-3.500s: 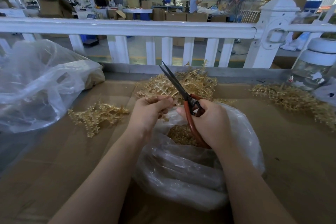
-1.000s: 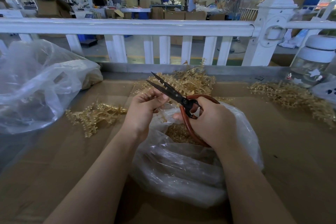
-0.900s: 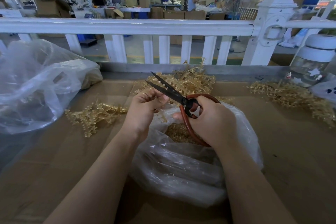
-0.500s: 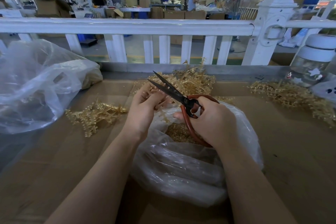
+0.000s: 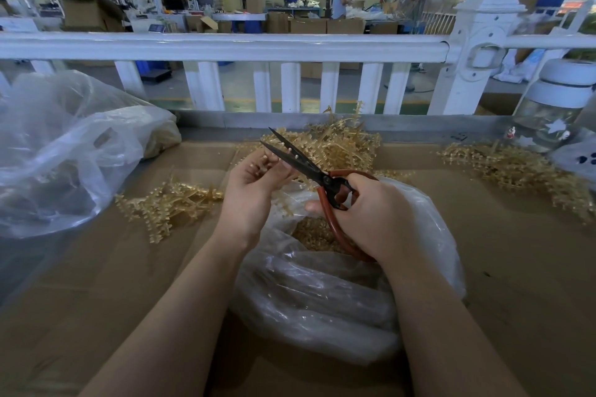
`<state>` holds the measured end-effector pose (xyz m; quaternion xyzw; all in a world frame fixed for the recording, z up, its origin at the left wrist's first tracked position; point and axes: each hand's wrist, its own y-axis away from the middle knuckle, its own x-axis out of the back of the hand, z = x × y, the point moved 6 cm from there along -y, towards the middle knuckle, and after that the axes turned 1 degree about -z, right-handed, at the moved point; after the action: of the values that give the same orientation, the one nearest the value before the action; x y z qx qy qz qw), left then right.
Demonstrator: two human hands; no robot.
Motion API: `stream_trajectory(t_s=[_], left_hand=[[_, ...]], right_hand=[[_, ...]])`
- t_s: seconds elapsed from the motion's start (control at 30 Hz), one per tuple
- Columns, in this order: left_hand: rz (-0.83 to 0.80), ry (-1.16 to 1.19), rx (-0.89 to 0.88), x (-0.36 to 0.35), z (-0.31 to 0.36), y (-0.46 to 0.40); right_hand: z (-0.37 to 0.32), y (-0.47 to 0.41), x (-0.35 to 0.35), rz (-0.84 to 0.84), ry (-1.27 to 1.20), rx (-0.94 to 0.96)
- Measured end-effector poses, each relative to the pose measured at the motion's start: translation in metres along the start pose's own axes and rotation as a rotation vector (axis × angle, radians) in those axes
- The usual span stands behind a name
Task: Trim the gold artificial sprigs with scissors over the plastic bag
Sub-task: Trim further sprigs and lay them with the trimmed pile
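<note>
over plastic bag [image 5: 322, 293] | right hand [image 5: 371, 213] grips scissors [image 5: 309, 167], blades apart | left hand [image 5: 251, 190] pinches gold sprig [image 5: 263, 166]

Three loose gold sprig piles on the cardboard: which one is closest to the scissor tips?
The middle pile at the far edge, right behind the scissors. The left pile and right pile both lie well off to the sides.

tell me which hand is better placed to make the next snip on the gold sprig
Right. The right hand already grips the red-handled scissors, blades parted at the small sprig piece that the left hand pinches over the plastic bag.
</note>
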<state>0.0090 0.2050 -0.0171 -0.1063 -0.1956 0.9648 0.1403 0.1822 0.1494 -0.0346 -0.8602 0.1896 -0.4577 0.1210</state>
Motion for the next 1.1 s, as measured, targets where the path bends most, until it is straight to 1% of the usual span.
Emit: stream_trajectory(t_s=[0.37,0.63,0.77,0.97,1.1], left_hand=[[0.024,-0.005,0.008,0.0002,0.0025,0.0012],[0.011,0.018,0.001,-0.0013,0.0060,0.0015],[-0.032,-0.043,-0.011,-0.0030,0.0050,0.0011],[-0.088,-0.071,-0.023,-0.0068,0.0069,0.0028],[-0.110,-0.078,-0.045,-0.0097,0.0100,0.0040]], right_hand=[[-0.0012,0.0003,0.0018,-0.014,-0.001,0.006],[-0.0018,0.0006,0.0017,-0.032,-0.013,0.001],[-0.0012,0.0005,0.0011,-0.031,0.024,-0.008],[-0.0023,0.0022,0.0044,0.026,0.057,0.007],[-0.0011,0.0009,0.0029,0.005,0.053,-0.002]])
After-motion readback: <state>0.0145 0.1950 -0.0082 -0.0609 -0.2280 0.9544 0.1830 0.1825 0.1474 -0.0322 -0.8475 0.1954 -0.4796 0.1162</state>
